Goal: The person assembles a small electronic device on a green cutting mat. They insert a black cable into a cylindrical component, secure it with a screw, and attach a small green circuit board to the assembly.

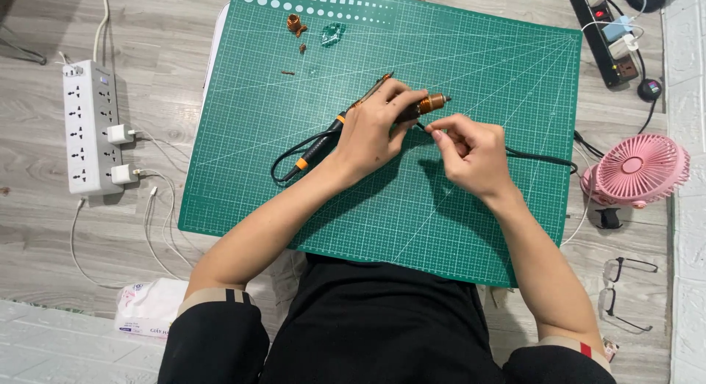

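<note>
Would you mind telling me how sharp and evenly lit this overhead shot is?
Head view: sharp throughout, no motion blur on the left hand or right hand; soft even light, faint shadows under both arms on the green mat; no glare; edges bow slightly.

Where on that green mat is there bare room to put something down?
The cutting mat is bare along its left side below the copper bits, and across its right part toward the pink fan. The middle is crowded: left hand and right hand work on the corded tool.
</note>
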